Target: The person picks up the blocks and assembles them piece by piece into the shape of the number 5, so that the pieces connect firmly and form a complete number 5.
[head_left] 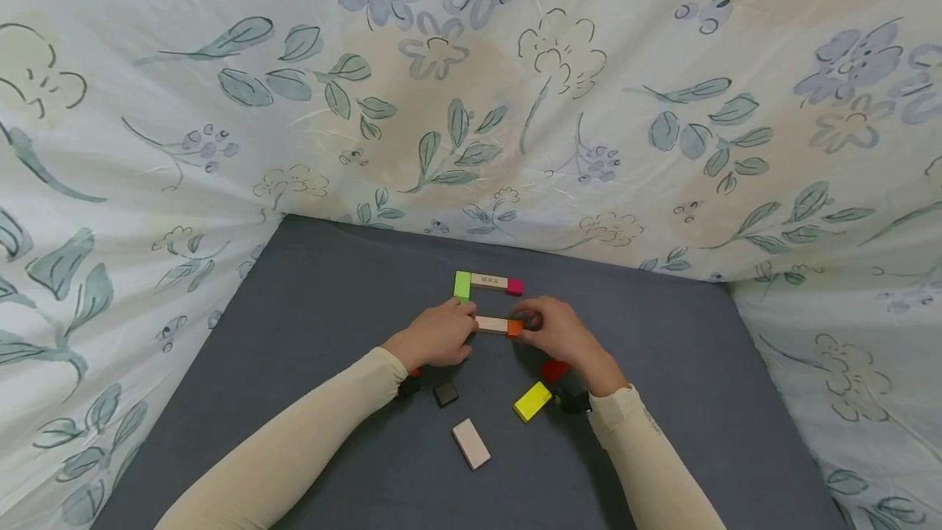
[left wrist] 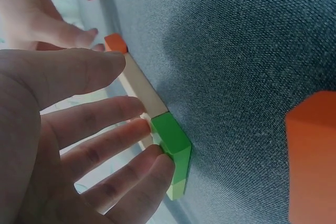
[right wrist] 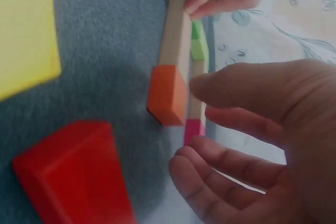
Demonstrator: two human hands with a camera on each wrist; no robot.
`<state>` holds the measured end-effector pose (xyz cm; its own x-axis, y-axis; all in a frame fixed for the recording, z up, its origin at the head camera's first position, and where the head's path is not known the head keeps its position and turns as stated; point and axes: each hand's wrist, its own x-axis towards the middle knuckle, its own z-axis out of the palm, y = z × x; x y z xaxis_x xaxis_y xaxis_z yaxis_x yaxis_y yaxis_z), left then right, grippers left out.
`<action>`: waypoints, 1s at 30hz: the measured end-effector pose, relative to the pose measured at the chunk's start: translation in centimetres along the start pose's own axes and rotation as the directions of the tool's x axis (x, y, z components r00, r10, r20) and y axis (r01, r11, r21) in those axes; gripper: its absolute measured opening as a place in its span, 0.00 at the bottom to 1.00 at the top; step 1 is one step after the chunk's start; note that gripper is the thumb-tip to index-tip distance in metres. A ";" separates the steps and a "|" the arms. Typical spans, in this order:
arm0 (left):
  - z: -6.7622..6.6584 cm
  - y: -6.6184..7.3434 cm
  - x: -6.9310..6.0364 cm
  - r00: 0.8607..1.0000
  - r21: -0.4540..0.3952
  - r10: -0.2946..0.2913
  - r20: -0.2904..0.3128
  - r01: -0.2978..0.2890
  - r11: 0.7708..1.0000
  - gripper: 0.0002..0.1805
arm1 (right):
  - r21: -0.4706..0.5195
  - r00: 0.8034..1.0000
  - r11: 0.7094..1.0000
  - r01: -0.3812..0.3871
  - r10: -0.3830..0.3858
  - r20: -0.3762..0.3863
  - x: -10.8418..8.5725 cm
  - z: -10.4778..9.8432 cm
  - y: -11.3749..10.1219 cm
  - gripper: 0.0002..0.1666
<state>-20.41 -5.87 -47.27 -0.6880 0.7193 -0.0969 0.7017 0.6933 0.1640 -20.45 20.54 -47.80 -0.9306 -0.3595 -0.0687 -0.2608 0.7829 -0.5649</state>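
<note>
The left hand [head_left: 441,334] had its fingers spread, tips at the dark green block [left wrist: 172,136]; the right hand [head_left: 557,334], thumb and fingers parted, was just beside the bright orange block [right wrist: 167,95]. Between them, end to end on grey cloth [head_left: 331,293], lay a pale, square-edged wooden block [head_left: 491,325].
</note>
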 end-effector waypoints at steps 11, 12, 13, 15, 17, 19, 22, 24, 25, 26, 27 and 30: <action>-0.6 0.2 -0.3 1.000 -0.008 -0.003 0.003 0.003 1.000 0.14 | -0.025 0.990 0.999 -0.047 0.043 -0.131 -4.3 -1.9 0.8 0.27; -0.6 0.2 -0.3 1.000 -0.012 -0.003 0.004 0.003 1.000 0.14 | -0.022 0.989 0.998 -0.057 0.053 -0.135 -4.8 -2.1 0.9 0.28; -0.6 0.2 -0.3 1.000 -0.015 -0.003 0.004 0.003 1.000 0.14 | -0.024 0.988 0.997 -0.067 0.063 -0.138 -5.3 -2.3 1.1 0.28; -0.5 0.2 -0.3 1.000 -0.019 -0.004 0.008 0.004 1.000 0.15 | -0.029 0.986 0.996 -0.086 0.081 -0.147 -6.1 -2.6 1.4 0.29; -0.5 0.3 -0.3 1.000 -0.021 -0.008 0.010 0.008 1.000 0.15 | -0.035 0.982 0.994 -0.101 0.094 -0.161 -7.0 -2.9 1.6 0.29; -0.4 0.3 -0.3 1.000 -0.020 -0.013 0.011 0.013 1.000 0.15 | -0.051 0.979 0.993 -0.103 0.092 -0.180 -7.8 -3.0 1.8 0.29; -0.4 0.3 -0.4 1.000 -0.019 -0.018 0.019 0.019 1.000 0.16 | -0.063 0.974 0.992 -0.111 0.096 -0.204 -8.9 -3.0 2.0 0.30; -0.5 0.4 -0.4 0.999 -0.018 -0.021 0.025 0.021 1.000 0.16 | -0.064 0.971 0.991 -0.120 0.104 -0.215 -9.6 -2.8 2.1 0.30; -0.5 0.4 -0.4 0.999 -0.017 -0.022 0.027 0.022 1.000 0.16 | -0.062 0.969 0.990 -0.127 0.111 -0.220 -9.9 -2.6 2.1 0.30; -0.5 0.4 -0.3 0.999 -0.015 -0.023 0.028 0.024 1.000 0.16 | -0.058 0.968 0.990 -0.131 0.115 -0.223 -10.1 -2.4 2.2 0.31; -0.5 0.5 -0.3 0.999 -0.014 -0.025 0.029 0.025 1.000 0.16 | -0.055 0.966 0.989 -0.138 0.122 -0.229 -10.4 -2.2 2.3 0.31; -0.3 0.5 -0.2 0.999 -0.012 -0.025 0.027 0.025 1.000 0.16 | -0.035 0.959 0.987 -0.159 0.145 -0.245 -10.9 -1.5 2.6 0.33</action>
<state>-19.98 -5.67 -46.88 -0.7000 0.7027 -0.1274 0.6820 0.7107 0.1729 -11.36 27.28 -47.25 -0.9929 -0.1063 0.0536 -0.1187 0.8472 -0.5179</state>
